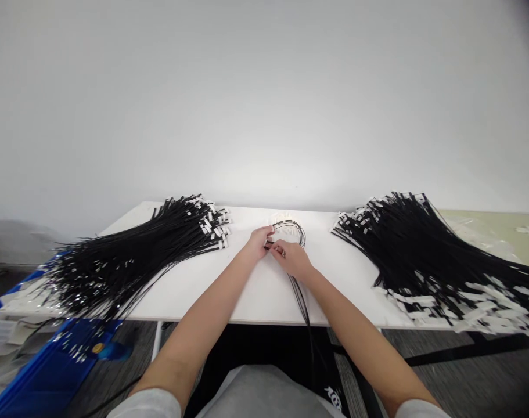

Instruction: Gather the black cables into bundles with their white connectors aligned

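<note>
- White counter stands against a pale wall.
- Left hand and right hand pinch black wires over the counter's middle, strands hanging past its front edge.
- Wire bundle lies left, another bundle right.

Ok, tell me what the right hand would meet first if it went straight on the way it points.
The right hand points toward the left hand, so it would likely meet that first; the exact depth between them is unclear here.
</note>
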Action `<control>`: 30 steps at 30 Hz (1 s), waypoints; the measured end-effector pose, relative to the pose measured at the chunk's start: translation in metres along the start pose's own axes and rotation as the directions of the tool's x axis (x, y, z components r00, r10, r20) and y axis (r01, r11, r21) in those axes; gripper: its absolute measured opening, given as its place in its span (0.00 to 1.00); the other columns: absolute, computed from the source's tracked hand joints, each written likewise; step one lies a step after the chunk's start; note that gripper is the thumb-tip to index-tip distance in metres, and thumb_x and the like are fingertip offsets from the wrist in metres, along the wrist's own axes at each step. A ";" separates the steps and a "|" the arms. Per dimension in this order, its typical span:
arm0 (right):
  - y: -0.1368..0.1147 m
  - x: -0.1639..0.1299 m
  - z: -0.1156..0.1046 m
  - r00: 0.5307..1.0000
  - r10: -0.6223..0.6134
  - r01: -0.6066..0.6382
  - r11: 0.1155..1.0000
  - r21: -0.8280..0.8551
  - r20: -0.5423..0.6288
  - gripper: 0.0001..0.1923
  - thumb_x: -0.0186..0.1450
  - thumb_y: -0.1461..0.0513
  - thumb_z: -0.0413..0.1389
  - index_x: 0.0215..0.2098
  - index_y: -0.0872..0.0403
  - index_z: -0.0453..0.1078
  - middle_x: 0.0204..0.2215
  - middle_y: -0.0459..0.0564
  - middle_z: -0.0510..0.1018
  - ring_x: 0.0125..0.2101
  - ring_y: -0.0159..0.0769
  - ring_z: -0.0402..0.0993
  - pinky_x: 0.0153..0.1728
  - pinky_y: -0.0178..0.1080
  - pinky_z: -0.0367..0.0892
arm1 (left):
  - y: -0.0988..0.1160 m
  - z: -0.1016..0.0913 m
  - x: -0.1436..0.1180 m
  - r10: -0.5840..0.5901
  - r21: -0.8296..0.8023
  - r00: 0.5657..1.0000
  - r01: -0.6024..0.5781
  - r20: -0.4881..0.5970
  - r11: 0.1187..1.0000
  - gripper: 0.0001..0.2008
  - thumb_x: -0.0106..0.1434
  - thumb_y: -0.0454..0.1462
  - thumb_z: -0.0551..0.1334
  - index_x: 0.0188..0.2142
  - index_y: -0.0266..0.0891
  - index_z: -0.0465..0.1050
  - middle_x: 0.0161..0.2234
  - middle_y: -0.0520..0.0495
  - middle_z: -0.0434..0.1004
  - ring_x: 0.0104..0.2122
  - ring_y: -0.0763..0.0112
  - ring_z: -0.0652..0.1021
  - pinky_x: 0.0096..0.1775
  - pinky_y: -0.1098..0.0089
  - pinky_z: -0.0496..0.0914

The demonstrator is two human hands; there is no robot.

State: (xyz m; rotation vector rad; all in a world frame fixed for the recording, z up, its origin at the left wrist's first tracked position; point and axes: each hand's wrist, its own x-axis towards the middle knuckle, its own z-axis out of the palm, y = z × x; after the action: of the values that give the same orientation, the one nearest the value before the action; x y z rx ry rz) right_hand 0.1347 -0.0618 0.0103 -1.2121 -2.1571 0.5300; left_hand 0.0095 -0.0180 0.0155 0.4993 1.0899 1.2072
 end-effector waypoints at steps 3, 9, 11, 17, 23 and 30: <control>0.000 0.002 -0.009 0.979 0.067 -0.147 0.888 0.435 0.193 0.10 0.57 0.55 0.54 0.33 0.52 0.67 0.15 0.39 0.64 0.16 0.24 0.56 0.17 0.29 0.51 | 0.002 -0.002 0.001 0.002 0.000 1.000 -0.002 0.001 1.000 0.09 0.47 0.34 0.64 0.26 0.35 0.65 0.18 0.53 0.63 0.13 0.82 0.60 0.15 0.75 0.52; 0.000 0.002 -0.038 0.939 0.078 -0.329 0.482 0.812 0.335 0.14 0.54 0.53 0.56 0.33 0.54 0.68 0.14 0.37 0.57 0.14 0.22 0.47 0.15 0.30 0.46 | 0.003 -0.006 0.007 0.030 -0.025 0.998 -0.029 0.047 0.999 0.08 0.46 0.32 0.63 0.26 0.34 0.65 0.20 0.53 0.66 0.12 0.84 0.58 0.15 0.76 0.48; 0.003 0.002 -0.045 0.961 0.141 -0.273 0.359 0.893 0.237 0.12 0.56 0.53 0.53 0.30 0.54 0.67 0.17 0.40 0.61 0.15 0.24 0.51 0.15 0.31 0.50 | 0.002 -0.008 0.009 0.036 -0.033 0.998 -0.034 0.049 0.999 0.08 0.46 0.32 0.63 0.26 0.33 0.65 0.21 0.52 0.66 0.13 0.85 0.58 0.14 0.76 0.47; 0.023 0.009 -0.057 0.895 0.440 0.032 0.108 0.994 -0.076 0.10 0.57 0.55 0.53 0.34 0.51 0.65 0.21 0.39 0.61 0.18 0.23 0.55 0.17 0.29 0.55 | 0.000 -0.011 0.015 0.038 -0.049 0.998 -0.036 0.054 0.998 0.08 0.48 0.33 0.63 0.28 0.32 0.66 0.23 0.50 0.67 0.13 0.86 0.58 0.15 0.77 0.47; 0.044 0.016 -0.064 0.615 0.730 0.301 0.131 0.944 -0.298 0.15 0.57 0.51 0.55 0.36 0.51 0.67 0.22 0.39 0.61 0.19 0.20 0.59 0.21 0.28 0.63 | 0.000 -0.012 0.013 0.044 -0.036 0.997 -0.042 0.070 0.998 0.11 0.46 0.34 0.65 0.29 0.33 0.67 0.23 0.51 0.67 0.13 0.86 0.57 0.15 0.77 0.48; 0.039 0.015 -0.062 0.728 0.595 0.196 0.297 0.935 -0.342 0.21 0.53 0.52 0.59 0.43 0.50 0.67 0.23 0.39 0.65 0.15 0.18 0.58 0.14 0.26 0.55 | 0.000 -0.011 0.010 0.086 -0.019 0.986 -0.084 0.146 0.996 0.13 0.45 0.38 0.67 0.29 0.36 0.67 0.25 0.53 0.67 0.12 0.87 0.57 0.15 0.78 0.43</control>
State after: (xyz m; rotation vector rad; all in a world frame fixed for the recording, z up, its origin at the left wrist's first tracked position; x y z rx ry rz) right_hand 0.1944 -0.0262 0.0372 -0.7451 -0.6849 1.0975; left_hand -0.0007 -0.0112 0.0070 0.6205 0.9427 1.2312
